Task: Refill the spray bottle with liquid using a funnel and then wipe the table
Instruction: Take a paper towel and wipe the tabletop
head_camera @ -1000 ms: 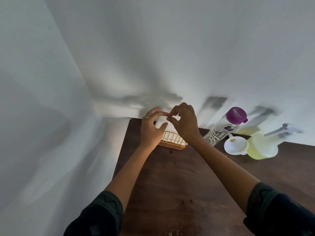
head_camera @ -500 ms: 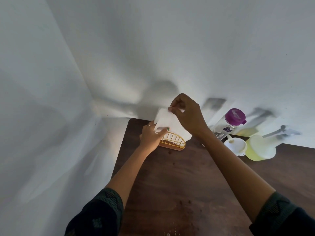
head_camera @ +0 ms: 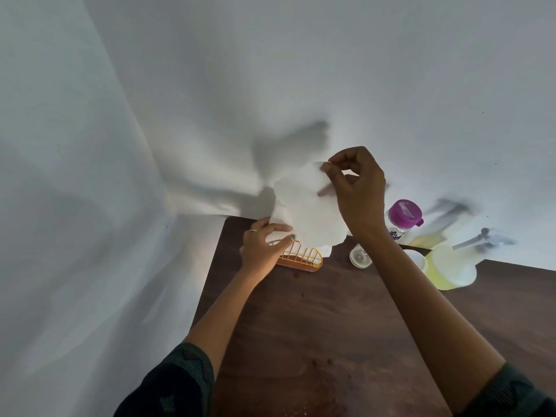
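Head view, largest first: dark brown wooden table (head_camera: 346, 326) filling the lower middle, pushed into a white wall corner. Next, white tissue sheet (head_camera: 304, 212) lifted above the yellow wire holder (head_camera: 301, 258) at 12 o'clock of the table, its lower edge down at the holder. Right hand (head_camera: 356, 188) raised at 12 o'clock, thumb and forefinger pinching the top edge of the tissue sheet, other fingers curled. Left hand (head_camera: 261, 245) lower, at 11 o'clock, gripping the holder's left end with the stack of tissues in it, thumb laid across the front. Yellow-green spray bottle (head_camera: 448, 269) lying on its side at 2 o'clock, well apart from both hands, trigger head (head_camera: 484, 239) toward the wall. Clear bottle with purple cap (head_camera: 404, 216) standing at 1 o'clock, just behind the right wrist. White funnel (head_camera: 416, 260) just beside the spray bottle, partly hidden by the right forearm. Small clear round lid (head_camera: 358, 257) on the table between the holder and the right forearm.
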